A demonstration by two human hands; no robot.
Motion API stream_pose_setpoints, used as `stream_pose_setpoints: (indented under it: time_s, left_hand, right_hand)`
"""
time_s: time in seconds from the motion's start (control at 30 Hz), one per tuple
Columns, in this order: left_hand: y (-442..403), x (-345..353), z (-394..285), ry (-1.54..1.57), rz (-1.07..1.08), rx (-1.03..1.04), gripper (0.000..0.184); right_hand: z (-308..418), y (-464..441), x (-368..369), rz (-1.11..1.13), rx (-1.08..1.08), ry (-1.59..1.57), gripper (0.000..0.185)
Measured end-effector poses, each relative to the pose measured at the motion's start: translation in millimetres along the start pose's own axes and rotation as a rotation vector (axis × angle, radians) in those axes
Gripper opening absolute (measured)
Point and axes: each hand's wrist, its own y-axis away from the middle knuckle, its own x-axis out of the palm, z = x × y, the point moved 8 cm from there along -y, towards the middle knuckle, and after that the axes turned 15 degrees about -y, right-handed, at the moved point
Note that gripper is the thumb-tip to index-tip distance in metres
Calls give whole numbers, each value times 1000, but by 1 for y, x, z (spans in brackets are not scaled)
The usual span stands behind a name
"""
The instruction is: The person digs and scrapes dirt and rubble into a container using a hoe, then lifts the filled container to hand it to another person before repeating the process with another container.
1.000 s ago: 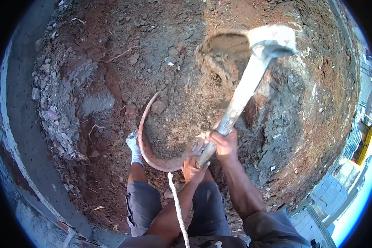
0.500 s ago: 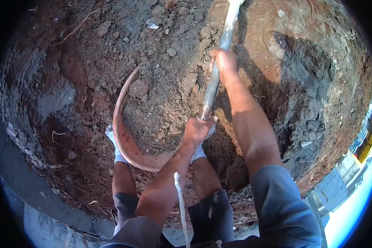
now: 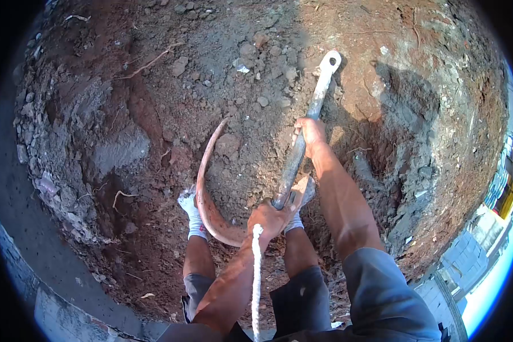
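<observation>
My right hand (image 3: 312,134) is wrapped around the middle of a hoe's handle (image 3: 295,157). Lower down, my left hand (image 3: 269,220) grips the handle's near end, its thumb pointing up beside it. At the far end is the hoe's pale ring-shaped eye (image 3: 330,61), resting at the soil; the blade is hidden, apparently in the ground. Between my feet, left of the handle, curves the reddish rim of what looks like a shallow pan (image 3: 208,214). Loose soil lies within its curve, and my left forearm covers part of it.
Loose brown soil (image 3: 251,142) with stones and roots surrounds me. My socked left foot (image 3: 191,208) stands beside the pan. A white cord (image 3: 256,285) hangs in front of me. A grey concrete ledge (image 3: 57,256) runs along the left; stacked grey blocks (image 3: 464,253) are at lower right.
The hoe and both hands have come down and nearer to me. The blade, seen at the top before, is out of sight. The view has shifted, so the pan appears further right.
</observation>
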Motion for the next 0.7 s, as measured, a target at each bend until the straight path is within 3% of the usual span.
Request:
stream_pose_setpoints:
  time_s: [0.07, 0.17, 0.27, 0.37, 0.4, 0.43, 0.5, 0.57, 0.63, 0.67, 0.7]
  left_hand:
    - [11, 4, -2, -68, 64, -60, 77]
    - [46, -1, 2, -68, 56, -66, 71]
    - [79, 11, 62, -134, 24, -165, 62]
    - [111, 64, 151, -81, -93, -293, 54]
    - [144, 88, 178, -75, -33, -304, 53]
    - [178, 113, 205, -71, 26, -315, 52]
    - [195, 126, 203, -38, 147, -326, 50]
    - [191, 145, 188, -6, 140, -354, 50]
    - [194, 165, 179, 7, 146, -393, 50]
    - [161, 158, 150, 249, -32, -265, 50]
    - [133, 121, 93, 182, -109, -111, 46]
  right_hand:
    - [-14, -4, -24, 28, 79, -23, 16]
    - [-29, 28, -28, 94, 117, -142, 7]
    - [-106, 70, -39, 124, 210, -315, 6]
    - [-169, 158, -54, 47, 158, -341, 15]
    - [-191, 199, -59, 87, 175, -366, 16]
    - [-245, 228, -79, 67, 344, -458, 18]
    - [-285, 306, -96, -17, 258, -264, 24]
    - [-270, 312, -99, -18, 237, -232, 24]
    - [-210, 294, -84, 64, 183, -239, 22]
    - [-142, 279, -65, 172, 7, -148, 18]
    - [-75, 266, -54, 150, -111, -92, 15]
